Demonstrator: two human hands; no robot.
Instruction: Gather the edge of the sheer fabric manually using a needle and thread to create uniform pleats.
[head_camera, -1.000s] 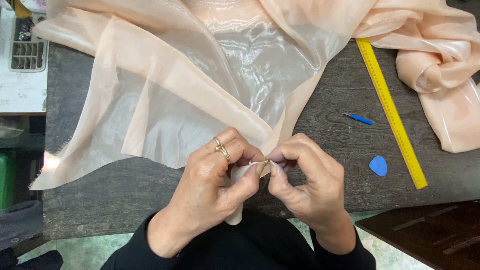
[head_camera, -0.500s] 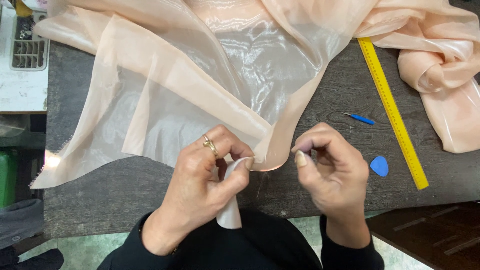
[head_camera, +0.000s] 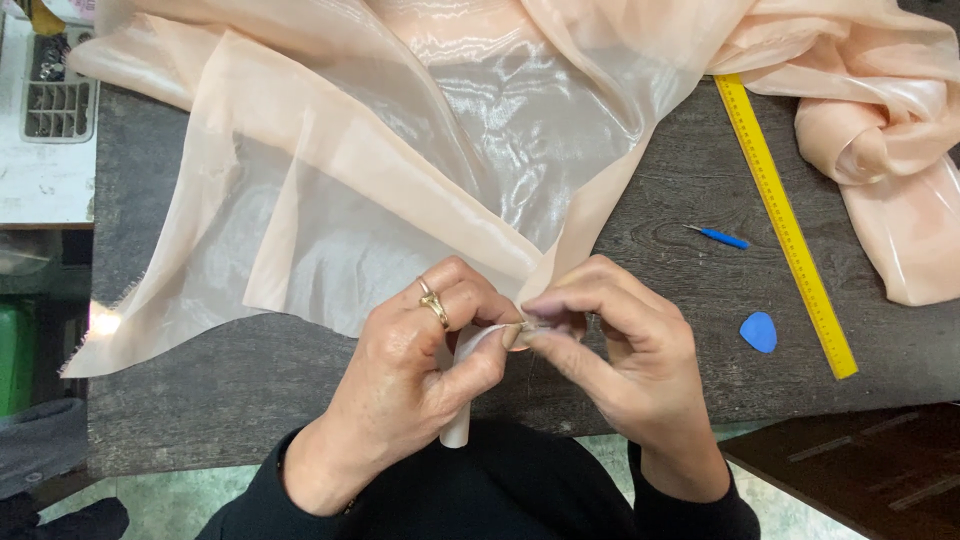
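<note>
While both hands meet at the table's (head_camera: 250, 410) near edge, I see the left hand (head_camera: 420, 370) pinching a narrow white strip (head_camera: 462, 395) of cloth, fingers curled tight around it, a ring (head_camera: 436, 310) on one finger. That strip runs from the fingertips down past the palm and hangs off the edge toward the lap. My right hand (head_camera: 620, 350) closes thumb and forefinger on the strip's upper end, just beside the left thumb; something fine may sit between them, but it is too small to tell.

I judge the strip light, limp and a little slick, apt to slide unless gripped near its end, which is where both hands have it. Both wrists rest low, knuckles up, palms turned inward toward each other.

Behind the hands, sheer peach fabric (head_camera: 400, 170) spreads across the dark table, one corner touching the fingertips; it looks flimsy and prone to fraying at the left edge. Off to the right lie a yellow ruler (head_camera: 785, 225), a blue tool (head_camera: 722, 238) and a blue chalk (head_camera: 759, 331), well apart from the hands.
</note>
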